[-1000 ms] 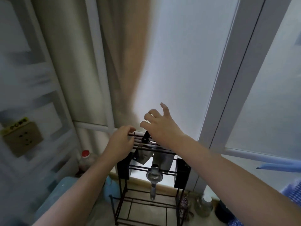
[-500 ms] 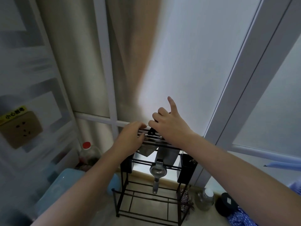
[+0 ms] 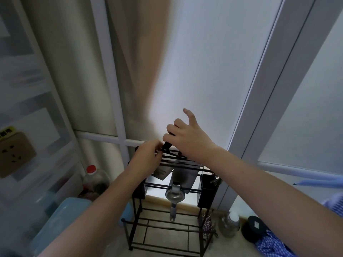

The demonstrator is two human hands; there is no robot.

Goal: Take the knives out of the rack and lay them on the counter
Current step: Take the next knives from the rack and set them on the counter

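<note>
A black wire rack [image 3: 168, 222] stands on the counter by the frosted window. Two knife blades [image 3: 182, 178] hang down through its top bars. One black knife handle [image 3: 166, 146] sticks up at the rack's top. My right hand [image 3: 188, 140] has its fingers curled round that handle, with the forefinger pointing up. My left hand [image 3: 147, 161] rests at the top left of the rack, fingers pinched on the top bars right beside the handle. The hands hide the other handles.
A metal strainer [image 3: 174, 196] hangs from the rack's middle bar, with black boxes [image 3: 207, 190] on its sides. Left are a red-capped bottle [image 3: 92, 176] and a light blue tub [image 3: 61, 216]. Right are a glass jar [image 3: 230, 225], a black lid [image 3: 254, 229] and blue checked cloth [image 3: 274, 245].
Both hands have come together at the rack's top. My right fingers have curled down onto the knife handle, and my left hand has slid right until it meets it.
</note>
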